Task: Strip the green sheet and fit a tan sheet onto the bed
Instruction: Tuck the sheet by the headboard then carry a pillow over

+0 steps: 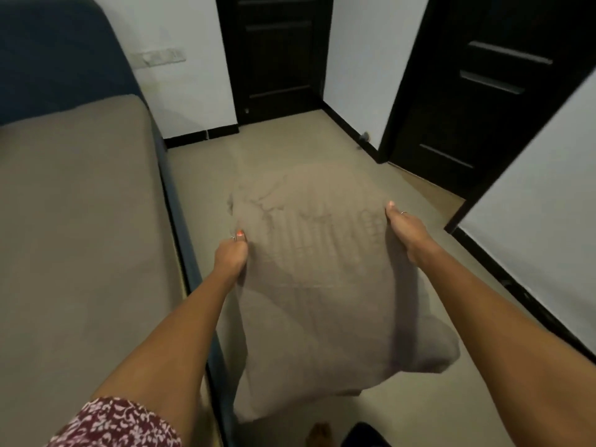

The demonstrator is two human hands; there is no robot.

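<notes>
Head view check: what are the hands doing?
— Left hand (pixel 231 253) and right hand (pixel 407 230) are each gripping one side of a tan pillow (pixel 322 285), fingers curling round its edges, holding it above the floor (pixel 290 146).

Where is the tan sheet lying?
— Tan sheet (pixel 80 221) is covering the bed (pixel 180 201) at nine o'clock; dark doors (pixel 277 53) are standing at twelve and two o'clock.

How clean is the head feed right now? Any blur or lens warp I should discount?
Head view: the tan cloth held between left hand and right hand is smeared by motion blur; the doors and walls lean from wide-angle distortion; lighting is dim and even, no glare; the bed looks soft but readable.
</notes>
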